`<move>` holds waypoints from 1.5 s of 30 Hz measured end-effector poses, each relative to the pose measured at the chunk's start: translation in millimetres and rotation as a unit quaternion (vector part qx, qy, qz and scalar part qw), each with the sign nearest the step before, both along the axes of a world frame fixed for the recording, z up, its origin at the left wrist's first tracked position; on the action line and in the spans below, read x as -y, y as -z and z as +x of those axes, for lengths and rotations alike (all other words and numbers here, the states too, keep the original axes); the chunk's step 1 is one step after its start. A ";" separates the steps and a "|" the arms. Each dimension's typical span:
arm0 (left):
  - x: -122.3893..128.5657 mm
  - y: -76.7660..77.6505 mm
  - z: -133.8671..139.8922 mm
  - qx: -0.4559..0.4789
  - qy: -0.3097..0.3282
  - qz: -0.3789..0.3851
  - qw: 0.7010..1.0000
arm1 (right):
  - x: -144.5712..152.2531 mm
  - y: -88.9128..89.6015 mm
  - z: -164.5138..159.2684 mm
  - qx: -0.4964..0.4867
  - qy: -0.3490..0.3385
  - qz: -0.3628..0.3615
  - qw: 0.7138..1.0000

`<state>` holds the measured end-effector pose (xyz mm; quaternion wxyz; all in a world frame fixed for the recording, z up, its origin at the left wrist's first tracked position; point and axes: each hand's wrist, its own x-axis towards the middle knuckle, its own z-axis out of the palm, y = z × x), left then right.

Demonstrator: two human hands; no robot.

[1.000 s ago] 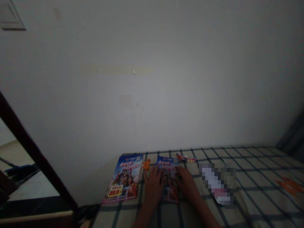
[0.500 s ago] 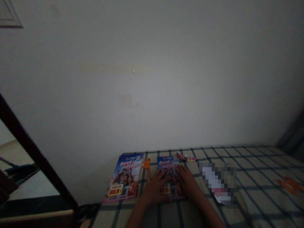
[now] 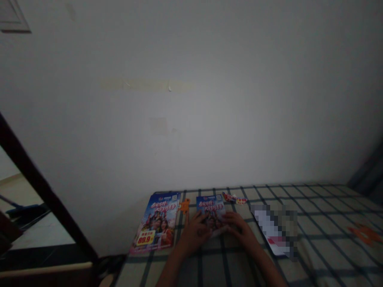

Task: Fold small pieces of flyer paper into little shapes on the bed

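A blue-and-pink printed flyer [image 3: 211, 204] lies on the checked cloth in front of me, its lower part turned up so that a pale edge shows. My left hand [image 3: 195, 234] grips its lower left side with bent fingers. At the lower right side, my right hand [image 3: 239, 228] holds the same flyer, thumb near the raised edge. The fingertips are partly hidden in the dim light. To the left of my left hand lies a matching flyer [image 3: 157, 221], flat, with a yellow price box; it may be the top of a pile.
Past the flyer lies a small torn printed scrap [image 3: 235, 198]. A phone-like flat object [image 3: 271, 233], partly blurred out, rests to the right. The checked cloth [image 3: 323, 223] carries orange figures and meets a grey wall [image 3: 209, 119]. A dark post [image 3: 36, 183] slants at left.
The flyer's lower part has been lifted and turned up, covering its price box. My hands have gone from lying spread on the sheet to holding its lower sides.
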<state>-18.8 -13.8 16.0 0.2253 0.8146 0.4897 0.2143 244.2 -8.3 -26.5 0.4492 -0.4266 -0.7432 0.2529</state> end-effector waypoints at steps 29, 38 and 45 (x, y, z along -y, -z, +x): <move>-6.5 23.0 5.0 0.030 -0.079 0.123 0.989 | -2.4 1.6 -4.8 0.128 0.159 0.083 0.975; -5.8 25.9 8.8 -0.060 -0.098 0.149 0.982 | 4.8 -0.1 -13.0 0.240 0.173 0.126 0.947; 2.7 10.1 11.9 -0.043 -0.094 0.181 0.978 | -5.2 9.2 -7.5 0.203 0.203 0.166 0.943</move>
